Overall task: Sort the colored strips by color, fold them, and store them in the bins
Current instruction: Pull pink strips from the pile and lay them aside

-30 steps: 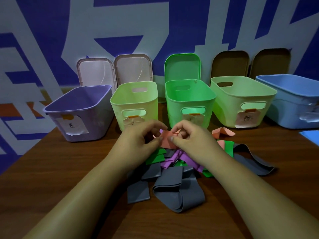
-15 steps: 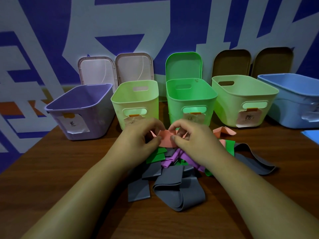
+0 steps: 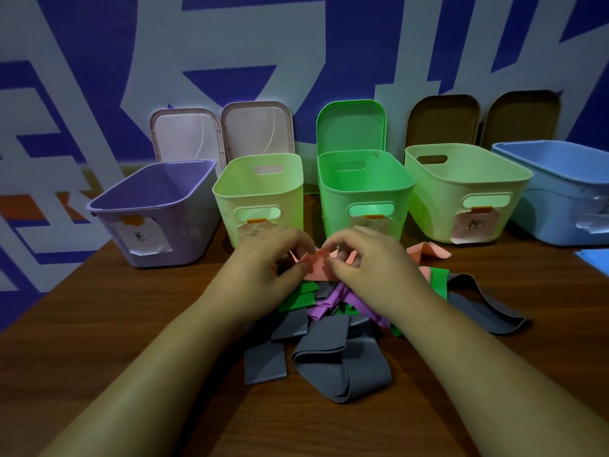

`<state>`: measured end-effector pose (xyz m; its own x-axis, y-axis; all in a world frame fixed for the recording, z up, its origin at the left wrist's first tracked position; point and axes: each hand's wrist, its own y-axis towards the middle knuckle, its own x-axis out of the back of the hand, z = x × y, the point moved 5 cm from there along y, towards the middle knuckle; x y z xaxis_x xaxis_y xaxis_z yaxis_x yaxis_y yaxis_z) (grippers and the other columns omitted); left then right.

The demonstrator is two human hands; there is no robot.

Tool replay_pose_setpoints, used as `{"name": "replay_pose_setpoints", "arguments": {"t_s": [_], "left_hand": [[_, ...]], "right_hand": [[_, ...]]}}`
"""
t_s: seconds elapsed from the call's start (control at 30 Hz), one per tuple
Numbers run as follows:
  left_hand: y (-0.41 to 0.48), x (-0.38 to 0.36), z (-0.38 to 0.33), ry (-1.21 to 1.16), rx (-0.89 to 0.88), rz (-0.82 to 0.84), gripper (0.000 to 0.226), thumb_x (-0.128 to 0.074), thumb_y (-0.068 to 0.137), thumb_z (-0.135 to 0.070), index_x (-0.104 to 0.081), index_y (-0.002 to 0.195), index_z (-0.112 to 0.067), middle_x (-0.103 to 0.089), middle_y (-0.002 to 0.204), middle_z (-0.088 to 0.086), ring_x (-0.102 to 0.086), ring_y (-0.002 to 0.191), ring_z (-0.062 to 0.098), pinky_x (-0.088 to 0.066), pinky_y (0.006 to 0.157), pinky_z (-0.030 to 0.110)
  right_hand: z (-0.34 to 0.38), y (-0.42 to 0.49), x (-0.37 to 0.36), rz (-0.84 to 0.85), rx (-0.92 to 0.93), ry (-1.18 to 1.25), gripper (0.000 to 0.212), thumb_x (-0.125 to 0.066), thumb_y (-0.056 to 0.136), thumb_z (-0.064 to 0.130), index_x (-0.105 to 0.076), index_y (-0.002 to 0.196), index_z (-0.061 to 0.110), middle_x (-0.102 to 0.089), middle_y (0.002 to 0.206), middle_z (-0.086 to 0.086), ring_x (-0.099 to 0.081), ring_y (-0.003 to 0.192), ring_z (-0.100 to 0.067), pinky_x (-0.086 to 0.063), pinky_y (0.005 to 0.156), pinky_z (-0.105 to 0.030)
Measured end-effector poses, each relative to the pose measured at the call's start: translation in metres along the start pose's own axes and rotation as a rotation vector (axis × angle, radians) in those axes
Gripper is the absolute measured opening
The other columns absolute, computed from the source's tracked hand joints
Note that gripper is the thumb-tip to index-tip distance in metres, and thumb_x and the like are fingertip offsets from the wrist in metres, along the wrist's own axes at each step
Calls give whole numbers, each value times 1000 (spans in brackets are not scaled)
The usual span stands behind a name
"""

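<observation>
My left hand and my right hand both pinch a folded pink strip held just above a pile of strips. Below them lie green strips, a purple strip and several grey strips. Another pink strip lies loose to the right, beside a green strip. Five open bins stand behind: purple, pale green, bright green, pale green and blue.
Lids lean on the wall behind the bins: two pinkish, one green, two brown. A long grey strip trails right on the wooden table. A blue sheet lies at the right edge.
The pink strip has been turned and pressed flatter between my fingers; both hands stay in the same place over the pile.
</observation>
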<state>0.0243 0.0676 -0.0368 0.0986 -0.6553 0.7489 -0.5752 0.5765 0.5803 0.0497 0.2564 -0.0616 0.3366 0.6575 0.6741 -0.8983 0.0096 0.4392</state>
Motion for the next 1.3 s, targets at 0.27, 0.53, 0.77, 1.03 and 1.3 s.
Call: {"name": "replay_pose_setpoints", "arguments": {"t_s": [0.27,0.53,0.77,1.03,1.3], "left_hand": [[0,0,-5,19,-48,32,28,-77,88,-7,-69,108,-26,-62,96,-14,-59,89,6,-46,76,19],[-1,1,-6,7,-41,20,21,-77,91,-14,-69,106,-26,-62,94,-14,-58,88,4,-48,75,20],[-2,-1,-4,-23,-21,19,21,-73,96,-17,-66,111,-28,-61,97,-18,-62,89,6,-53,76,29],[0,-5,2,-60,21,42,28,-63,101,-11,-68,122,-30,-70,97,-18,-65,97,1,-53,82,27],[1,-9,1,-14,-35,94,19,-73,97,-27,-71,116,-30,-65,101,-16,-59,96,0,-48,80,22]], "right_hand": [[2,2,0,-21,21,13,19,-80,93,26,-65,99,36,-56,100,16,-56,80,-4,-59,76,-33],[4,0,0,-23,40,-51,11,-78,94,29,-69,94,36,-59,96,18,-56,83,-1,-53,73,-27],[5,0,-6,6,64,-67,13,-74,94,32,-62,92,36,-46,101,14,-53,81,-5,-56,69,-41],[5,0,-1,5,101,13,19,-75,92,25,-60,85,34,-50,103,17,-55,87,-3,-50,70,-26],[4,-2,-1,7,79,81,17,-75,89,21,-63,84,32,-56,97,14,-59,84,-6,-54,71,-28]]}}
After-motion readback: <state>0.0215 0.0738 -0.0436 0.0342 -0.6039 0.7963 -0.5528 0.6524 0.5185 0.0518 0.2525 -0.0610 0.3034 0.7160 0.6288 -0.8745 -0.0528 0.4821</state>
